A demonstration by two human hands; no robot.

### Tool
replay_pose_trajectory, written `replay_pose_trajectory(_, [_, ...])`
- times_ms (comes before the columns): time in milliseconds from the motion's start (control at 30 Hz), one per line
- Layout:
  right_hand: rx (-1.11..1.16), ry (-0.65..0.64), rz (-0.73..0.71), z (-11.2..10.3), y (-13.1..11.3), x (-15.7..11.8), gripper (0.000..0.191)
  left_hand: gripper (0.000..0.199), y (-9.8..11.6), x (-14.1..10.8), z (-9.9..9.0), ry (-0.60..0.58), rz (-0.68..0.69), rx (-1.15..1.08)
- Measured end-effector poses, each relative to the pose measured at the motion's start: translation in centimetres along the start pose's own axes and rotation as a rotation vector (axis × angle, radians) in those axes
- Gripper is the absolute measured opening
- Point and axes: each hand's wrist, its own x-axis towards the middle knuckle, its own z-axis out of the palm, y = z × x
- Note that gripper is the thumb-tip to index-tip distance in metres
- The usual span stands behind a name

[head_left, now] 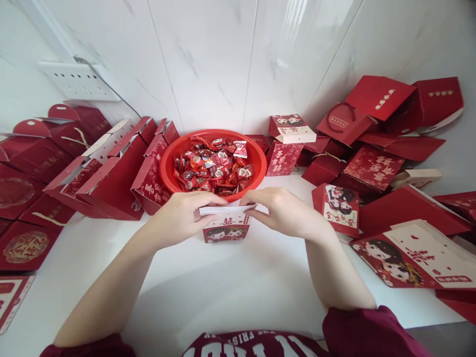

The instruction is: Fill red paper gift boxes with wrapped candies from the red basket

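Observation:
A small red and white candy box (226,233) with two cartoon faces stands on the white table in front of me. Its top edge is pinched at the left by my left hand (186,215), thumb on the near side and fingers behind. At the right end of the same edge, my right hand (277,210) grips with thumb and fingers. The fingertips behind the box are partly hidden. Just beyond my hands, a round red plastic basket (263,163) holds many wrapped candies (211,166).
Red boxes (115,178) stand in a row at the left, beside gift boxes with rope handles (37,153). A heap of red boxes (375,163) fills the right side. Another candy box (284,158) stands right of the basket. A tiled wall with a socket panel (80,82) closes the back.

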Motion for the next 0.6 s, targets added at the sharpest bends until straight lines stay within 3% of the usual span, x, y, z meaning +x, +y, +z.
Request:
replay_pose_trajectory(67, [0.011, -0.041, -0.003, 0.6, 0.4, 0.6, 0.021, 0.022, -0.3, 0.2, 0.2, -0.081, -0.001, 0.021])
replay_pose_trajectory(167, [0.021, -0.095, 0.045, 1.7, 0.9, 1.7, 0.028, 0.027, -0.9, 0.7, 0.7, -0.169, -0.046, 0.031])
replay_pose_trajectory(300, [0.058, -0.088, 0.053, 2.0, 1.2, 2.3, 0.025, 0.033, -1.4, 1.0, 1.0, -0.197, -0.077, 0.002])
replay_pose_trajectory(433, [0.156, -0.179, 0.005, 1.2, 1.2, 1.9, 0.032, 0.034, -1.5, 1.1, 0.8, -0.225, -0.073, -0.033])
replay_pose_trajectory(600, [0.143, -0.186, 0.004, 2.1, 1.8, 2.3, 0.028, 0.020, -1.4, 0.9, 0.6, -0.268, -0.017, -0.060])
